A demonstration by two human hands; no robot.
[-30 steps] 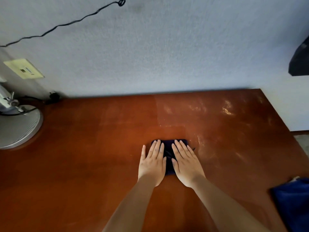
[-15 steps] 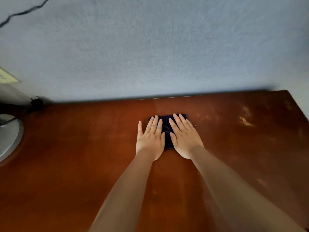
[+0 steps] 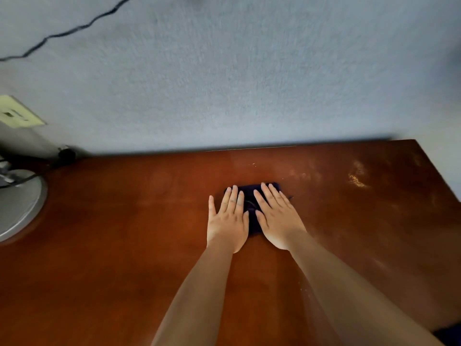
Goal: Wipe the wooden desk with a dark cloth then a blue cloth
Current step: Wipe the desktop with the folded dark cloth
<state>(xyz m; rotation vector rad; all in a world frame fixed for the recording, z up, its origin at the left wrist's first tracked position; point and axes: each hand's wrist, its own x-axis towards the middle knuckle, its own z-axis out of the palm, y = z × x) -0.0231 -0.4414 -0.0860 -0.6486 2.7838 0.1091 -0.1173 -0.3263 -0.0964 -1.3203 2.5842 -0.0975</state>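
A small dark cloth (image 3: 252, 218) lies flat on the reddish-brown wooden desk (image 3: 112, 245), a short way from the wall. My left hand (image 3: 228, 221) and my right hand (image 3: 277, 217) press down on it side by side, fingers straight and pointing toward the wall. Most of the cloth is hidden under my palms. A sliver of the blue cloth (image 3: 450, 334) shows at the bottom right corner. Dusty smears mark the desk's right part.
A round grey lamp or fan base (image 3: 17, 206) stands at the desk's left edge, with a black plug (image 3: 66, 154) behind it. A wall socket plate (image 3: 17, 113) and a black cable (image 3: 62, 33) are on the blue-grey wall. The desk's right edge runs diagonally.
Both hands have pushed the dark cloth away from me toward the wall over the last second; since half a second ago it sits slightly nearer me again as the view shifted.
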